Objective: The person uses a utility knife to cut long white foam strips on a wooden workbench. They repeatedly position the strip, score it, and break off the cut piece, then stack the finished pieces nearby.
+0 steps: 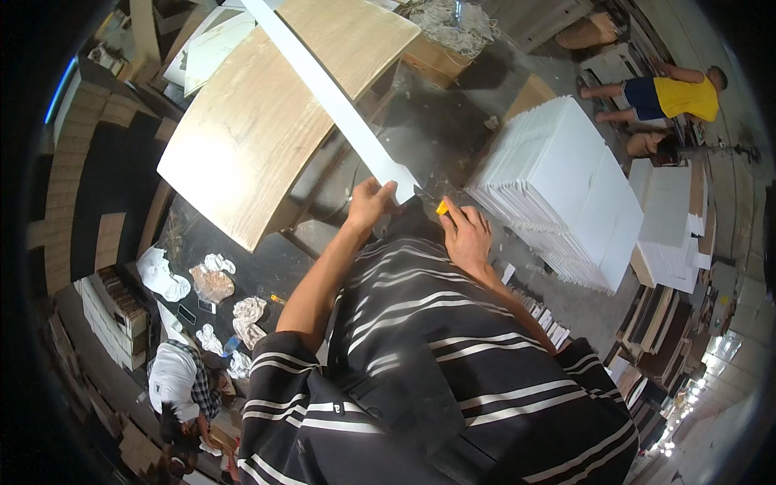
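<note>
My left hand (369,205) is closed around the near end of a long, narrow white strip (341,109). The strip slants up and to the left, across a wood-grain board (267,121). Just right of the strip's near end, my right hand (469,237) grips a yellow utility knife (442,208). Its thin tip points toward the strip's end; whether it touches is too small to tell. A dark notch or spot shows at that end.
A tall stack of white panels (566,186) stands at my right. Crumpled white wrapping (162,275) and a phone (187,314) lie on a dark surface at left. One person (683,97) is at the far right, another (178,376) at lower left.
</note>
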`<action>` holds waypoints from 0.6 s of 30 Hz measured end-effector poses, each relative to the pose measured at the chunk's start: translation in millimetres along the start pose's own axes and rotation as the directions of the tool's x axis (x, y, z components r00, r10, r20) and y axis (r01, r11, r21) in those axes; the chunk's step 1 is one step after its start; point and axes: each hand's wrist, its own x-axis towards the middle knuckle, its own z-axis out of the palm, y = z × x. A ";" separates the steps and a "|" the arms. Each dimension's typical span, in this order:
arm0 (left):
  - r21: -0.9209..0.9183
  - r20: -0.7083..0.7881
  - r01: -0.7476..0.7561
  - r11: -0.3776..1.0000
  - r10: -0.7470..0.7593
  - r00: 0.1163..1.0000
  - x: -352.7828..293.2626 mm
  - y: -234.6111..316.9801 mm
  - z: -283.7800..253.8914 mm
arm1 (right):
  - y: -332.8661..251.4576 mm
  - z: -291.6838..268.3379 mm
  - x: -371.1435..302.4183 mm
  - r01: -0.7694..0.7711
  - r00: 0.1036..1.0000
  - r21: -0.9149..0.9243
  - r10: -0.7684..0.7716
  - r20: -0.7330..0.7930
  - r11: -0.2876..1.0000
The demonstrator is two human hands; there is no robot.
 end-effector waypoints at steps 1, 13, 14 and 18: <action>0.011 0.006 -0.003 1.000 0.003 1.000 1.4 -1.1 -1.3 | -0.1 0.4 0.3 -0.002 1.000 -0.020 0.002 0.001 1.000; 0.069 0.017 -0.013 0.998 0.012 1.000 1.1 -3.2 -6.4 | -14.0 -1.4 40.6 0.131 0.990 -0.004 -0.131 -0.061 0.991; 0.066 0.014 -0.020 0.998 0.019 1.000 -0.4 -3.5 -6.4 | -14.7 -1.9 44.8 0.150 0.987 0.000 -0.150 -0.056 0.989; 0.076 0.031 -0.007 0.997 0.005 0.999 -4.8 -4.8 -10.7 | -19.5 3.2 68.4 0.232 0.971 0.012 -0.231 -0.058 0.973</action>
